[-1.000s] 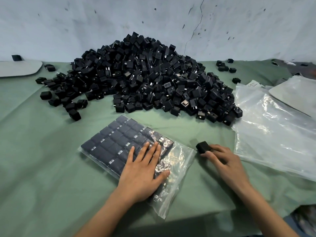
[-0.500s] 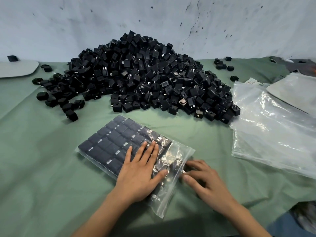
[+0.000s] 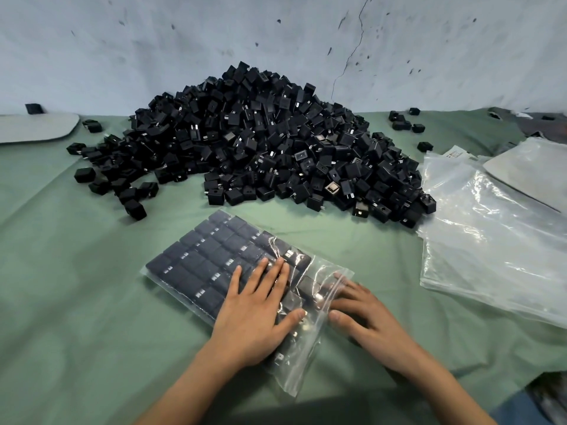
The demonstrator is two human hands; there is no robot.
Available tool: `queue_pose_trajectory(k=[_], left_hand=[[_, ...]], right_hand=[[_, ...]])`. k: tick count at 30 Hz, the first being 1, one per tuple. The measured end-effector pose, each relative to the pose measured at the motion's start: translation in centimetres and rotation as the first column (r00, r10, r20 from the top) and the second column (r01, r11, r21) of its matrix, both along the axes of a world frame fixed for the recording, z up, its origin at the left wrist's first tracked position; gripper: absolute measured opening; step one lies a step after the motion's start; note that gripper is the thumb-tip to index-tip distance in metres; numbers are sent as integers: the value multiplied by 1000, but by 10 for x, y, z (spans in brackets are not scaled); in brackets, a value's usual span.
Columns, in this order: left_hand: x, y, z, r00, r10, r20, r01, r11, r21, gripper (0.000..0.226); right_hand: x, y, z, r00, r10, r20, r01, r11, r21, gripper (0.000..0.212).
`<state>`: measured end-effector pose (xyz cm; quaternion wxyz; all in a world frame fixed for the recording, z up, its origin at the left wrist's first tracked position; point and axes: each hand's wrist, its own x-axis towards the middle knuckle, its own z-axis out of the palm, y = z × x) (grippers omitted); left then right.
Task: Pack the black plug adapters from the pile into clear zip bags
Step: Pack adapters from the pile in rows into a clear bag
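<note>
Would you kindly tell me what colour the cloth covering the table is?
The cloth is a plain muted green, seen clearly in the head view.

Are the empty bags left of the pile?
No, the empty bags lie right of the pile, on the green cloth.

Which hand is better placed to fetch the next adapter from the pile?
Probably the right hand: it is at the zip bag's open mouth and holds nothing visible. The left hand lies flat on the packed adapters, steadying the bag.
</note>
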<state>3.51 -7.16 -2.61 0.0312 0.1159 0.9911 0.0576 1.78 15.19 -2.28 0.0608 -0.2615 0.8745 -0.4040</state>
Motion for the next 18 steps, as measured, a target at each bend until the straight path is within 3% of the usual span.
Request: queue_pose_trajectory(k=[9, 15, 18], left_hand=[[0, 1, 3, 999, -25, 43, 26, 999, -21, 69], [-4, 19, 9, 981, -190, 44, 193, 979, -62, 62], [-4, 24, 6, 978, -191, 79, 196, 979, -61, 59]], right_hand=[[-2, -8, -2, 999, 30, 19, -31, 999, 14, 38], [-1, -9, -2, 997, 75, 15, -75, 997, 28, 40], [-1, -1, -3, 997, 80, -8, -80, 996, -28, 33]])
